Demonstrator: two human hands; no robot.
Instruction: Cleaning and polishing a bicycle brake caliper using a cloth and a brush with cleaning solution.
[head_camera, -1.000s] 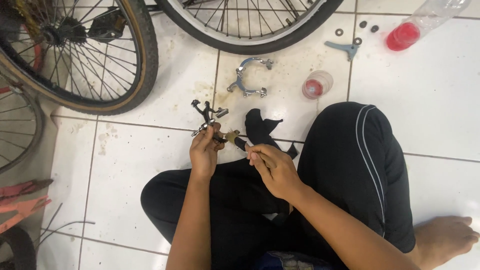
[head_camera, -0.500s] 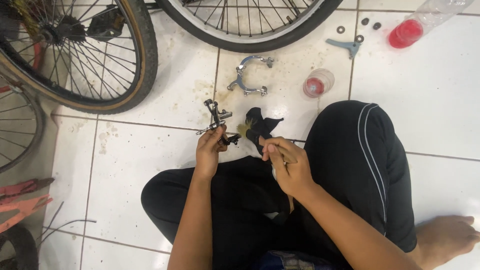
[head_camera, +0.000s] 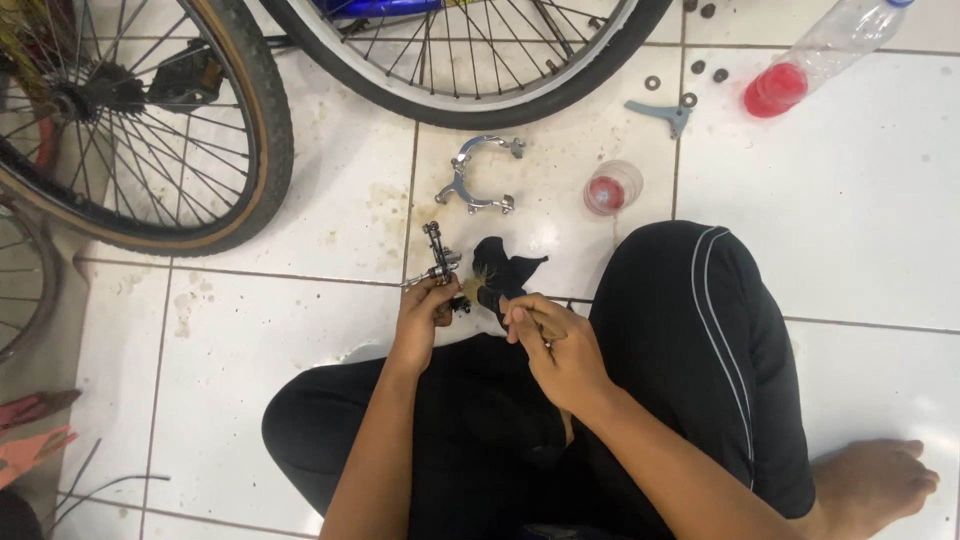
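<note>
Flanking hands (head_camera: 490, 320): wheels (head_camera: 150, 130), caliper (head_camera: 475, 180), cup (head_camera: 612, 188).

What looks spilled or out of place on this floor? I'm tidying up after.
A plastic bottle with red liquid lies on its side at top right, small washers are scattered near it, and brownish stains mark the white tiles. No red liquid looks spilled.

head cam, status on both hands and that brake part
Left hand shut on brake caliper, held upright. Right hand shut on small brush, bristles at the caliper. Dark rag just behind, nothing blocking.
</note>
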